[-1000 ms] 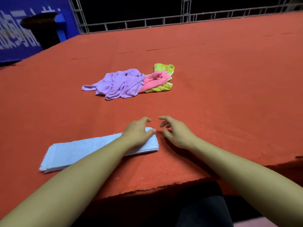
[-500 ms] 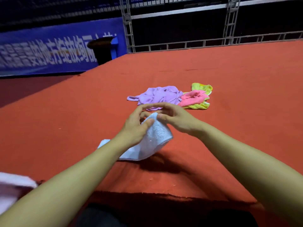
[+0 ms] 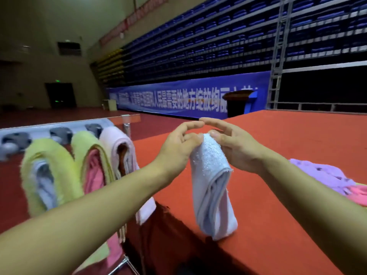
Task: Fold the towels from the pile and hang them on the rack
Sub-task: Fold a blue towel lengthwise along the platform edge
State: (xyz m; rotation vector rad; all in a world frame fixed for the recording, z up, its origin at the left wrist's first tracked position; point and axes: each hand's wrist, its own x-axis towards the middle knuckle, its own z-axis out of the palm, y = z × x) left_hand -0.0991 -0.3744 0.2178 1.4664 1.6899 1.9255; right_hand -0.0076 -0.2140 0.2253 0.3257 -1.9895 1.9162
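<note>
Pale blue terry now hangs in the air at the frame's centre: the folded towel (image 3: 213, 187), which half a second ago had one end on the red surface (image 3: 297, 139), is lifted clear and droops doubled from its top fold. The view has swung left, so the rack (image 3: 127, 121) with its hung towels comes into the left of the frame, and the pile has slid to the right edge. The left hand (image 3: 178, 147) and right hand (image 3: 236, 147) are close together, each pinching the top of the towel between thumb and curled fingers, with the forefingers stretched out and almost touching above it.

On the rack hang a yellow-green towel (image 3: 49, 167) over a pale one, a second yellow-green towel (image 3: 87, 143) over a pink one, and a pale pink towel (image 3: 119, 143) nearest the surface. The left forearm crosses in front of their lower ends. At the right edge lie the crumpled purple towel (image 3: 321, 173) and a pink towel (image 3: 359, 193). A blue banner (image 3: 178, 100) runs behind.

The held towel is nubbly, its hemmed edges hanging open at the side.
</note>
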